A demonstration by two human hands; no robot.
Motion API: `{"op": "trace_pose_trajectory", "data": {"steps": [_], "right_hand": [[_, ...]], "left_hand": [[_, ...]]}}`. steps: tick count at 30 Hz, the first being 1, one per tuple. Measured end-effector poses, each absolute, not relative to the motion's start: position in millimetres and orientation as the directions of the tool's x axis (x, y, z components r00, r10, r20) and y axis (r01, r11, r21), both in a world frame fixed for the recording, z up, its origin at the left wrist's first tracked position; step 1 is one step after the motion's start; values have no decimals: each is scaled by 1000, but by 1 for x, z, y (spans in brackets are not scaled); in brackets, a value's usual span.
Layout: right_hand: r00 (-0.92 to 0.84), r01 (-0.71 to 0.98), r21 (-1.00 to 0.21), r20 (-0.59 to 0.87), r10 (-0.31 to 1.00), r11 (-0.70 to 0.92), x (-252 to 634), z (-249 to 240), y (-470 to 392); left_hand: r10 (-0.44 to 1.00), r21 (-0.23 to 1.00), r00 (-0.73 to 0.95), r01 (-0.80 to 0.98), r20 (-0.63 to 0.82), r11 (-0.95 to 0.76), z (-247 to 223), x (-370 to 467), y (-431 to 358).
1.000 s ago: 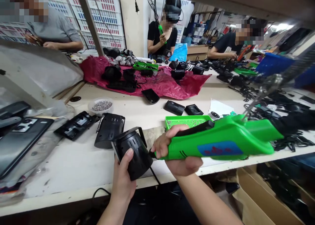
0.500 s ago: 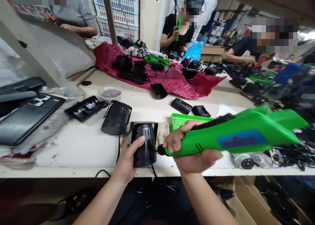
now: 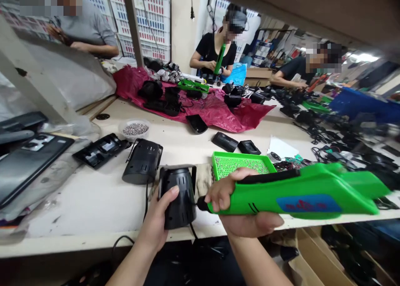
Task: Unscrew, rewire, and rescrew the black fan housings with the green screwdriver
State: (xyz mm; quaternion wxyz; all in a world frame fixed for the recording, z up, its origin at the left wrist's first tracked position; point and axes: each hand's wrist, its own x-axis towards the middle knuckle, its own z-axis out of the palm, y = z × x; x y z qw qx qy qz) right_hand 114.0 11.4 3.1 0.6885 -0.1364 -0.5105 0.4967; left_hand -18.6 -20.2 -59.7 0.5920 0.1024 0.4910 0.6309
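Note:
My left hand (image 3: 158, 215) is wrapped round the left side of a black slotted housing (image 3: 180, 196), its thumb on the front. A bracket spans the housing's top and a cable leaves its bottom. My right hand (image 3: 239, 211) grips a green electric screwdriver (image 3: 281, 194) held level. The dark tip of the screwdriver meets the right side of the housing. Behind it stands a green tray (image 3: 243, 163) of small screws. A second black housing (image 3: 142, 161) with a bracket stands to the left.
A round tub of screws (image 3: 135, 129) and an open black shell (image 3: 100, 150) lie at the left. Further back, black parts rest on a magenta plastic sheet (image 3: 206, 106). Cables and boards crowd the right. Three other people sit across the bench. A slanted post (image 3: 40, 77) rises at left.
The camera view has shifted, so the bench things appear lower and more of the screw tray shows. Both hands keep their holds. The person across has lowered a green tool.

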Motion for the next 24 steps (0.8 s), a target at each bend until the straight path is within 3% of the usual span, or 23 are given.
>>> {"op": "trace_pose_trajectory", "data": {"steps": [10, 16, 21, 24], "right_hand": [[164, -547, -537, 684, 711, 643, 111, 26, 29], [139, -608, -560, 623, 770, 563, 90, -1, 50], [149, -660, -602, 480, 865, 448, 92, 1, 57], [246, -579, -615, 495, 834, 535, 106, 18, 43]], "left_hand": [[843, 780, -262, -571, -470, 257, -66, -21, -24], [847, 816, -319, -541, -425, 206, -59, -15, -28], [835, 814, -314, -529, -452, 241, -55, -13, -27], [836, 813, -308, -528, -453, 246, -61, -17, -25]]}}
